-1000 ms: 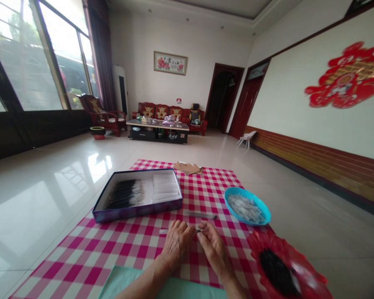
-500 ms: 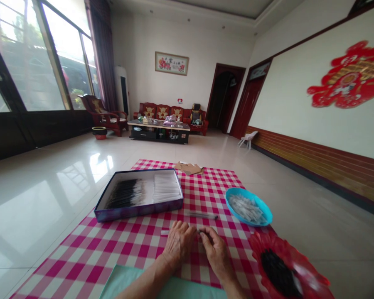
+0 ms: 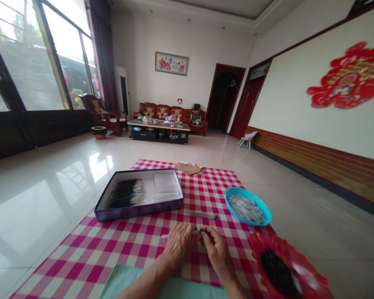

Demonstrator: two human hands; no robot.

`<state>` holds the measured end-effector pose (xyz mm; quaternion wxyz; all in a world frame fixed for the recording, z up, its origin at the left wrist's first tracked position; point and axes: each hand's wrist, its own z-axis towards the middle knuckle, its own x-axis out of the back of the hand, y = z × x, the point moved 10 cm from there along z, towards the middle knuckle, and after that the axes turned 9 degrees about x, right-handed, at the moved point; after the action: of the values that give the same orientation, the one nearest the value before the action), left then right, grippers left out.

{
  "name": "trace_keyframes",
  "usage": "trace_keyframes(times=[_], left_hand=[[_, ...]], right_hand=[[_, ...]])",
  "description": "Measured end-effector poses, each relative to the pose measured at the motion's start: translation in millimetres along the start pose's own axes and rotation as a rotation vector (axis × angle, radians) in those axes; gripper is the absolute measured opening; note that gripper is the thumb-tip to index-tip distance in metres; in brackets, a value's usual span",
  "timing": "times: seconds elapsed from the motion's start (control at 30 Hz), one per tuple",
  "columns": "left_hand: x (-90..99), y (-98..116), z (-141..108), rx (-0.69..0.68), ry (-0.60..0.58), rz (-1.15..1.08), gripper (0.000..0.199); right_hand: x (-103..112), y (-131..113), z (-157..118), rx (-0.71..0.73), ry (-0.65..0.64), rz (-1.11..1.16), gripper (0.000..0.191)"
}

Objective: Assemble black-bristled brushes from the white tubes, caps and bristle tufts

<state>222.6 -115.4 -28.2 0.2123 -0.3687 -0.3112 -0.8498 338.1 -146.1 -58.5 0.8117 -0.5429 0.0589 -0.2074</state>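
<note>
Left hand (image 3: pixel 178 245)'s closed round a thin white tube (image 3: pixel 164 236) — it lies pretty much crosswise, pointing at the right hand (image 3: pixel 217 251), whose fingertips pinch some small dark bit (image 3: pixel 200 231) just beside.

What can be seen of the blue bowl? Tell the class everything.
The blue bowl is shallow and oval in view, with a smooth rim; it looks plastic. It sits upright by the right edge of the checked cloth, beyond the red dish. Whitish pieces are heaped inside. The right hand does not touch it.
</note>
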Motion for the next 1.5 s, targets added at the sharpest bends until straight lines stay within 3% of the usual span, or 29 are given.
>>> trace_keyframes(times=[0.33, 0.43, 0.57, 0.7, 0.83, 0.93, 0.97, 1.03, 1.2, 1.27, 1.37, 1.5], left_hand=[[-5.1, -9, 0, 0.052, -0.002, 0.119, 0.017], [-4.1, -6, 0, 0.021, 0.013, 0.098, 0.019], [-4.5, -6, 1, 0.022, 0.001, 0.055, 0.021], [-6.9, -8, 1, 0.037, -0.011, 0.019, 0.020], [-11.8, -9, 1, 0.028, -0.023, 0.003, 0.019], [-13.4, -8, 2, 0.026, -0.020, 0.005, 0.018], [-13.3, -8, 2, 0.028, -0.021, 0.005, 0.018], [-12.9, -6, 2, 0.030, -0.029, 0.006, 0.018], [-9.0, -3, 1, 0.013, -0.037, -0.001, 0.020], [-8.8, -3, 0, 0.004, -0.041, -0.014, 0.019], [-9.7, -3, 0, -0.001, -0.050, -0.025, 0.017], [-7.8, 2, 0, -0.029, -0.066, -0.026, 0.018]], right_hand=[[19, -12, 2, 0.122, 0.151, -0.211, 0.024], [27, -24, 5, 0.147, 0.200, -0.270, 0.025], [44, -53, 16, 0.147, 0.156, -0.393, 0.024], [91, -75, 17, 0.153, 0.132, -0.594, 0.025], [159, -69, 5, 0.093, 0.162, -0.830, 0.023], [188, -67, -3, 0.089, 0.219, -0.939, 0.023], [187, -69, -4, 0.111, 0.234, -0.937, 0.026], [165, -74, -2, 0.172, 0.217, -0.867, 0.030], [55, -68, 11, 0.249, -0.001, -0.561, 0.025], [23, -58, 13, 0.252, -0.046, -0.473, 0.024], [5, -41, 12, 0.251, -0.046, -0.428, 0.021], [15, -23, 7, 0.151, 0.036, -0.375, 0.022]])
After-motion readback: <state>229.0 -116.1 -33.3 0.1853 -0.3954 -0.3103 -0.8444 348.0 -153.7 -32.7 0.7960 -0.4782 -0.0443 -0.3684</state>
